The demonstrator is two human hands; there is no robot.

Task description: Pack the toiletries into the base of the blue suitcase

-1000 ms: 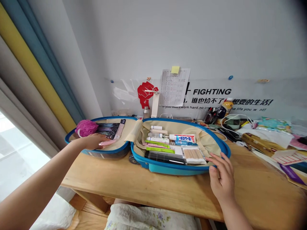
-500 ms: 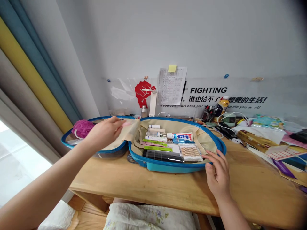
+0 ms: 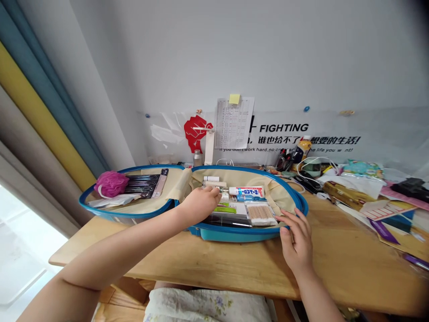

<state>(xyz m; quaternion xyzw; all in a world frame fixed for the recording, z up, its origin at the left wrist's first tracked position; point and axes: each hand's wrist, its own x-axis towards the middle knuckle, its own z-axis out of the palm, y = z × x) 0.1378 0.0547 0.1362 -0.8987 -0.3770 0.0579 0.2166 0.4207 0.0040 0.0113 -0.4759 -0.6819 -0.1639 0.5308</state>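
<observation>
A small blue suitcase point(image 3: 234, 235) lies open on the wooden table, its two halves side by side. My left hand point(image 3: 203, 202) reaches into the right half, fingers curled down among small white tubes and vials. Whatever those fingers hold, if anything, is hidden. Beside them are a toothpaste tube point(image 3: 248, 191), a blue packet point(image 3: 250, 197), a pack of cotton swabs point(image 3: 260, 213), green sachets point(image 3: 226, 209) and a black item point(image 3: 231, 220). My right hand point(image 3: 298, 241) touches the suitcase's right rim with fingers spread. The left half holds a magenta bath puff point(image 3: 111, 184) and a dark packet point(image 3: 144, 184).
A white lamp point(image 3: 209, 147) and a small bottle point(image 3: 197, 158) stand behind the suitcase. To the right are a yellow-labelled bottle point(image 3: 302, 150), a white cable, a gold pouch point(image 3: 345, 195) and piled papers. Curtains point(image 3: 43, 112) hang at the left.
My left hand has moved right, from over the suitcase's left half into the right half, uncovering the dark packet. My right hand stays at the rim. The view has shifted slightly.
</observation>
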